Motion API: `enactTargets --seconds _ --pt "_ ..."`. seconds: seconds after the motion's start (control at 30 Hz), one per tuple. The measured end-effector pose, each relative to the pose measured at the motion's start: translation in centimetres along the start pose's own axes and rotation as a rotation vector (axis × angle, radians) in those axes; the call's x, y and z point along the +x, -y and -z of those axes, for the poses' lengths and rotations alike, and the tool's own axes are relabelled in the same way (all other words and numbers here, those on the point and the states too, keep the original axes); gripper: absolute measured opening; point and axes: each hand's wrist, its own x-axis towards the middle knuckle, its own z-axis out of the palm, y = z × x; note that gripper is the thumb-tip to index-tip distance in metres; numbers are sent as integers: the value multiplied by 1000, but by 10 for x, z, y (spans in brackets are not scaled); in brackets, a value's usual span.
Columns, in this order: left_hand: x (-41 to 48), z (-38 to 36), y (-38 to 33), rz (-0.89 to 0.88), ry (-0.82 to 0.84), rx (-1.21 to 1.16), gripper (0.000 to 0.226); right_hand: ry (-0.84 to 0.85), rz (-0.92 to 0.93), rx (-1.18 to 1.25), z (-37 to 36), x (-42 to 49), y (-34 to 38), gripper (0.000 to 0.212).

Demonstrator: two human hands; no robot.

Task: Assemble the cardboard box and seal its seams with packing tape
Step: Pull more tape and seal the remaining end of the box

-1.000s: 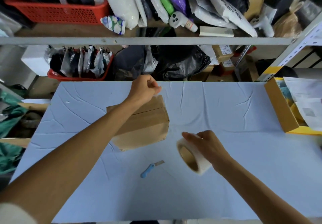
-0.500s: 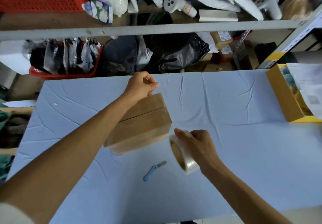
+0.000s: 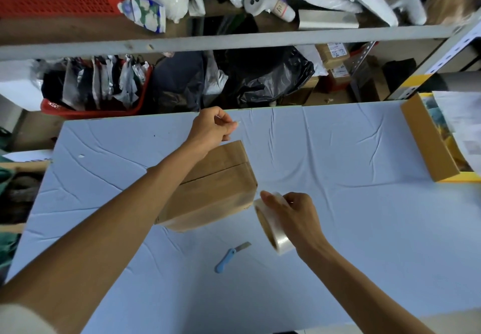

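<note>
A closed brown cardboard box [image 3: 218, 190] lies on the light blue table [image 3: 338, 203], its top flaps meeting in a seam. My left hand [image 3: 210, 129] hovers past the box's far edge, fingers pinched on the free end of clear tape. My right hand [image 3: 296, 216] holds the roll of clear packing tape [image 3: 272, 229] just off the box's near right corner. A clear strip seems to run between the two hands over the box top, though it is hard to see. My left forearm hides the box's left part.
A small blue-handled knife [image 3: 229, 257] lies on the table in front of the box. An open cardboard box with papers [image 3: 426, 141] stands at the right edge. Behind the table are shelves with a red basket [image 3: 88, 110], black bags and parcels.
My right hand has brought the tape roll up closer to the box's near corner. My left hand has kept its pinch beyond the far edge. The camera has tilted down slightly.
</note>
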Motion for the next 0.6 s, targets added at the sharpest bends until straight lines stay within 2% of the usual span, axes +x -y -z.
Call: enactTargets --seconds 0.27,0.37,0.43,0.47,0.53,0.57,0.6 --pt "0 -5 9 19 44 183 21 -1 -20 -30 -1 6 -7 49" --pt "0 -4 10 16 88 340 34 -6 -41 -36 -4 9 -8 51" --pt "-1 -1 8 -8 52 378 47 -8 -53 -49 -5 11 -8 53" --pt "-2 1 7 -54 21 360 47 -6 -55 -53 -6 11 -9 54" --pt "-7 1 5 -162 12 317 26 -4 -60 -55 -7 11 -10 54" --pt "-10 1 3 -185 53 297 14 -5 -65 -53 -8 11 -10 52" --pt "-13 -1 1 -192 111 297 13 -7 -71 -53 -8 11 -10 51"
